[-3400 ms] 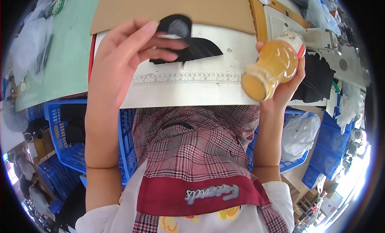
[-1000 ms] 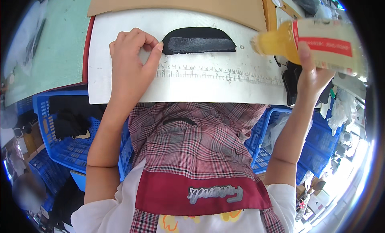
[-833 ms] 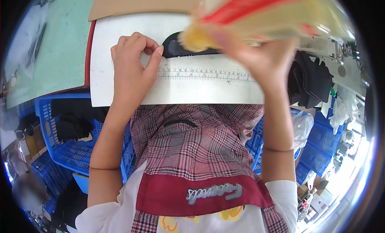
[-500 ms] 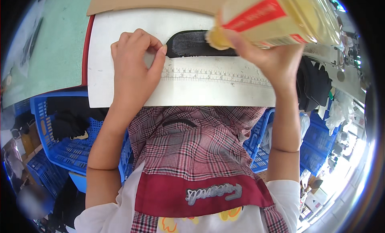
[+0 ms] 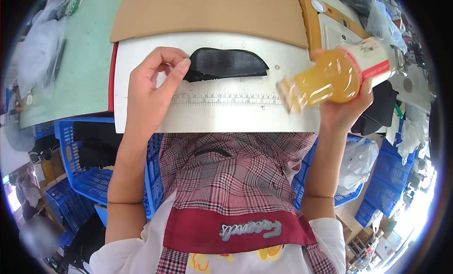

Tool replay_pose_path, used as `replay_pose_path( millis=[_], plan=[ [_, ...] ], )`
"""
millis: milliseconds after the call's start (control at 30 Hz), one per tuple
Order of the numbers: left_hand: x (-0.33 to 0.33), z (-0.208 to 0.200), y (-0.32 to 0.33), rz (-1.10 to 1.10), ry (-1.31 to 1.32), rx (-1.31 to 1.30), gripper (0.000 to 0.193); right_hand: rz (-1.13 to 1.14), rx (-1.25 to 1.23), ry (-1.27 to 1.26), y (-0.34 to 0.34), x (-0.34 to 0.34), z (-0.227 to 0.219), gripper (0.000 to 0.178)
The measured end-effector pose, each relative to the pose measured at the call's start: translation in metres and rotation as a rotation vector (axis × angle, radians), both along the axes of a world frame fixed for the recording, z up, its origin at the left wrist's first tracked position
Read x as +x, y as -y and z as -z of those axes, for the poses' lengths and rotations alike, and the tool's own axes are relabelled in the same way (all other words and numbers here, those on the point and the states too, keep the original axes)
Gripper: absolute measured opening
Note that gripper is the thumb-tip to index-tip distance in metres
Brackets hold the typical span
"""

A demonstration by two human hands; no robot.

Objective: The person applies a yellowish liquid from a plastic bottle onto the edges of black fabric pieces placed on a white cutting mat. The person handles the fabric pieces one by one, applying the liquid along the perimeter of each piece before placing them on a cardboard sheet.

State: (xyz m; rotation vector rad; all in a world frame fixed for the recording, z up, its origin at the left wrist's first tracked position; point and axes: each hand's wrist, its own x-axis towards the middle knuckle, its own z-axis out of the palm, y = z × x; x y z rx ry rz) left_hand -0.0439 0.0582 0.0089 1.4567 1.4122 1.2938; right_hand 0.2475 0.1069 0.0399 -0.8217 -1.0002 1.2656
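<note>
A black, curved fabric piece lies on the white work surface, its middle darker and slightly glossy. My left hand pinches its left end between thumb and forefinger. In my right hand is a clear bottle of yellow liquid with a red and white label, wrapped by my fingers. The bottle is tilted, its capped neck pointing left and down, to the right of the black piece and apart from it. Some of the right fingers are hidden behind the bottle.
A printed ruler scale runs along the white board. Brown cardboard lies behind it, a green surface to the left. Blue baskets stand below on both sides, the left one holding black pieces. Black material sits at the right.
My right hand has swung the bottle away from the black piece, rightward and lower, turning its neck to the left. The left hand keeps its pinch. The whole view has shifted slightly.
</note>
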Motion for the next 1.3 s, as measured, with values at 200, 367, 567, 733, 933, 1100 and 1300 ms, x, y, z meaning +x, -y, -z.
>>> replay_pose_path(
  millis=[200,367,567,733,933,1100,1300],
  plan=[
    [0.010,-0.030,-0.021,0.160,0.325,-0.227,0.018,-0.200,-0.035,0.038,0.032,-0.005,0.022,0.079],
    [0.029,-0.063,-0.059,0.362,0.525,-0.189,0.026,-0.174,-0.143,0.013,0.045,-0.009,0.040,0.083],
    [0.071,-0.108,-0.130,0.466,0.536,-0.082,0.025,-0.153,-0.073,-0.104,0.046,-0.009,0.047,0.074],
    [0.082,-0.107,-0.170,0.530,0.653,-0.066,0.025,-0.210,-0.057,-0.170,0.048,-0.011,0.044,0.069],
    [0.055,-0.032,-0.182,0.237,0.328,-0.195,0.027,-0.172,-0.109,-0.054,0.048,-0.016,0.042,0.082],
    [0.041,-0.003,-0.170,-0.046,-0.372,0.071,0.024,-0.175,-0.108,-0.053,0.048,-0.012,0.040,0.083],
    [0.021,0.016,-0.175,-0.117,-0.707,0.350,0.024,-0.152,-0.092,-0.061,0.049,-0.017,0.034,0.082]
  ],
)
